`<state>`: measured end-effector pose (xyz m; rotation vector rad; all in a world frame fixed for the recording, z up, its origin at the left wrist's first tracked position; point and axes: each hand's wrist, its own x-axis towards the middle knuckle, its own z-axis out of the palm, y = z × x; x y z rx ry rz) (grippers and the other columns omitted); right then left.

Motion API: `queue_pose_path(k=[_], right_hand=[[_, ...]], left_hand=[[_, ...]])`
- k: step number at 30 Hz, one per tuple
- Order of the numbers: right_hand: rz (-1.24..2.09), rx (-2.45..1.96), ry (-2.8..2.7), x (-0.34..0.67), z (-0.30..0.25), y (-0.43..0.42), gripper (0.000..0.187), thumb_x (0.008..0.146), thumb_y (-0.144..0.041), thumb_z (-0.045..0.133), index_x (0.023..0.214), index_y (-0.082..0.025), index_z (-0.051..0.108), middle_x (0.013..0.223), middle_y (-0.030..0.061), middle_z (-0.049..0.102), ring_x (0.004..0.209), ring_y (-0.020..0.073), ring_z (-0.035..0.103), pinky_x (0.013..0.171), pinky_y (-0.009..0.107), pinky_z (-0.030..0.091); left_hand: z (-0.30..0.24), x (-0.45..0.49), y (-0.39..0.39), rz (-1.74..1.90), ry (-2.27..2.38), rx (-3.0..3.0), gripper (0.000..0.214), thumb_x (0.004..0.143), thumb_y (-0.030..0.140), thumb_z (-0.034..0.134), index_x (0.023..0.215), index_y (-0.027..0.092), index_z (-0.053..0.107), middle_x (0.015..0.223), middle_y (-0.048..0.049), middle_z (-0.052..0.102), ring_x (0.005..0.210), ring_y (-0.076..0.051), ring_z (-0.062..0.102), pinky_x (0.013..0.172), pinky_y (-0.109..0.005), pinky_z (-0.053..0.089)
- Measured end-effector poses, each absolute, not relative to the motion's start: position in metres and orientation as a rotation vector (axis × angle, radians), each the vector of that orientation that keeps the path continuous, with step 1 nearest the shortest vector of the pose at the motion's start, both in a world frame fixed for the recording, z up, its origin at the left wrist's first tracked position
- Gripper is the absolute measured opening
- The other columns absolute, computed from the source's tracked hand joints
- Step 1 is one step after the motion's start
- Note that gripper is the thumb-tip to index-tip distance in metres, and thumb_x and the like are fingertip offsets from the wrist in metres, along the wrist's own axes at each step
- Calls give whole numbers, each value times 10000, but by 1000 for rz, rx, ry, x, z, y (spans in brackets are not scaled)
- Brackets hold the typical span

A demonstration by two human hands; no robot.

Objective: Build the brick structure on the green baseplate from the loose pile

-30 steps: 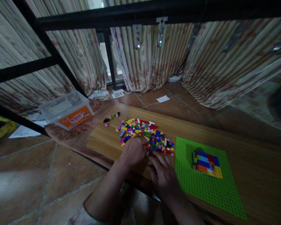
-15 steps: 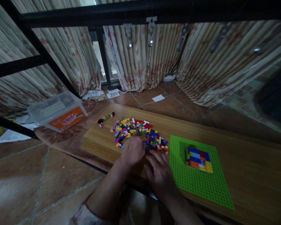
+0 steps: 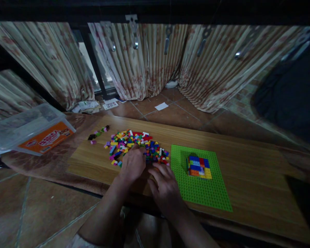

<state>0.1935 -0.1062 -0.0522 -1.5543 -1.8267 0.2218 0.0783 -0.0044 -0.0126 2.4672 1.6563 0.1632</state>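
Long striped curtains (image 3: 157,62) with reddish flowers hang across the back of the room, and below them lies a brown tiled floor (image 3: 57,203). In front of the person there is a long wooden board (image 3: 250,175), and a brown patterned cloth (image 3: 54,170) is seen at its left end. On this cloth stands a clear plastic box (image 3: 32,122), which has an orange label on its near side.

To the right of the middle, a green studded plate (image 3: 204,198) lies flat on the board. Just beside it, on its left, a loose pile of small coloured bricks (image 3: 127,139) is spread on the wood.

Both hands are at the near edge of this pile. The left hand (image 3: 133,162) has its fingers bent down at the bricks; the fingertips are hidden, so one cannot tell how far it is open or whether it holds something. The right hand (image 3: 165,182) is just beside it, with curved fingers and the thumb lower; its grip is also not clear.

On the green plate sits a low block of joined bricks (image 3: 198,167), mainly blue, red, orange and yellow. Near the board's left end lies one small pink brick (image 3: 93,142).
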Motion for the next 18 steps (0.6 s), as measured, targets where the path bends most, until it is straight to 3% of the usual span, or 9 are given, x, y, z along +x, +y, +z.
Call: queue_pose_path(k=[11,18], right_hand=[[283,-1558,-1703,200,-37,-107,216,887,-166,502,1051,-213,635,1052,59,667,995,221,586,909,406,464],[302,-1497,-1367,217,-22,-106,177,906,-244,530,1045,-232,638,982,49,691,938,195,625,822,345,507]], left_hand=[[-3,74,-5,524,1429,2027,195,833,251,524,912,192,693,848,-36,699,761,-163,621,722,-259,464],[2,88,-20,585,902,1344,261,758,334,650,906,120,675,769,-29,654,582,-91,531,548,-210,451]])
